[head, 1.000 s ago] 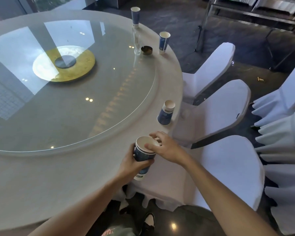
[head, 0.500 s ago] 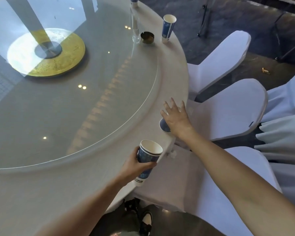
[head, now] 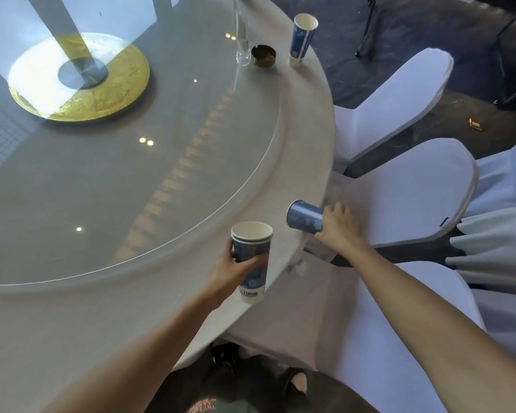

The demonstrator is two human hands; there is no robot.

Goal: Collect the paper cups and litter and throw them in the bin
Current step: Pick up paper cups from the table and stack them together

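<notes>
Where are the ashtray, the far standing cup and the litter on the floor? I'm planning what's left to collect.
ashtray (head: 263,56), head view, its rim.
far cup (head: 301,40), head view, its blue side.
floor litter (head: 475,124), head view, its middle.

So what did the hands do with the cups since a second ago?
The right hand left the stacked cups, reached out along the table edge, took the cup that stood there and tipped it on its side, bottom pointing towards the stack. The left hand kept its grip on the stack. The far cup and ashtray stayed put.
</notes>
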